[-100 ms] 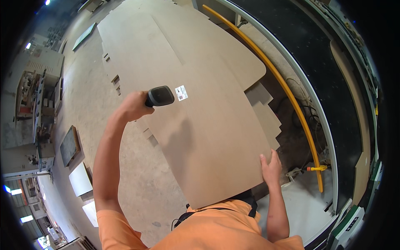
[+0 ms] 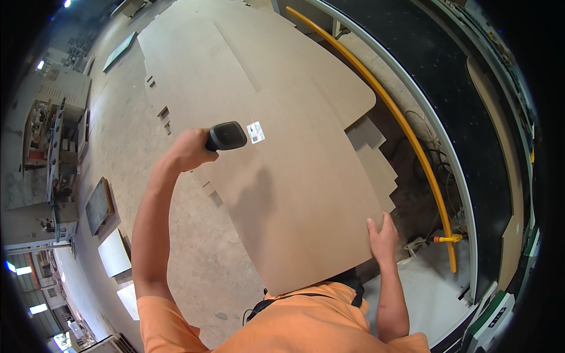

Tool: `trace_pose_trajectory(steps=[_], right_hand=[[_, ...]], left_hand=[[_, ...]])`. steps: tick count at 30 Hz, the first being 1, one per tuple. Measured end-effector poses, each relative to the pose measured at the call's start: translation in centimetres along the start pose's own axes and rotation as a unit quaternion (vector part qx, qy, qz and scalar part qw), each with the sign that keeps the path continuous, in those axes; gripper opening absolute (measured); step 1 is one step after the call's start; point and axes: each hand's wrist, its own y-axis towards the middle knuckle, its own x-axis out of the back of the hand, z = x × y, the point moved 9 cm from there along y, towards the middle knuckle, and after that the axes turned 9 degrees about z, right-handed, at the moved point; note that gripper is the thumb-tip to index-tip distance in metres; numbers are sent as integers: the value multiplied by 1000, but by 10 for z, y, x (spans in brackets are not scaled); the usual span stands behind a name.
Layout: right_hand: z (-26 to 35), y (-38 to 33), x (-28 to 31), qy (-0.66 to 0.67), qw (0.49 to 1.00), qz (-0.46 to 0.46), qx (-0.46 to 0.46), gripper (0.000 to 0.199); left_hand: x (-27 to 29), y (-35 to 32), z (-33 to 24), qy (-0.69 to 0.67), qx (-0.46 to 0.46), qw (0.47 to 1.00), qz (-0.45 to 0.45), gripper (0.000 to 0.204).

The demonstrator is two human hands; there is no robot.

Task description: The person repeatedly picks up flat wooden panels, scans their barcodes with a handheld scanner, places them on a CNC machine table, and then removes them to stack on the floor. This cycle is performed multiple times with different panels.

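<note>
My left hand (image 2: 191, 150) is wrapped round the grip of a black handheld barcode scanner (image 2: 227, 136). The scanner's head is held above a large light-brown board (image 2: 306, 194), just left of a small white printed label (image 2: 255, 132) on its surface. At the board's near right corner, my right hand (image 2: 383, 237) grips the edge, thumb on top and some fingers hidden. The board's near end reaches my waist. Beneath and beyond it lie more brown boards (image 2: 375, 166) with stepped, uneven edges.
A yellow curved rail (image 2: 412, 132) runs along the right, beside a machine with a dark bed (image 2: 465, 141). Cables lie below the rail. On the concrete floor (image 2: 197, 253) to the left are a dark framed panel (image 2: 99, 206) and a white panel (image 2: 114, 253).
</note>
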Motion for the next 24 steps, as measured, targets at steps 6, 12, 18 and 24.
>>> trace_pose_trajectory(steps=[6, 12, 18, 24], right_hand=[[1, 2, 1, 10, 1000, 10, 6, 50], [-7, 4, -3, 11, 999, 12, 28, 49], [-40, -8, 1, 9, 996, 85, -20, 53], [-50, -40, -1, 11, 998, 49, -43, 63]], left_hand=[[5, -5, -14, 31, -15, 999, -8, 31], [-5, -2, 5, 15, -30, 999, -25, 29], [-90, -60, 41, -210, -2, 978, -6, 21], [-88, -189, 25, -528, -120, 827, -148, 38]])
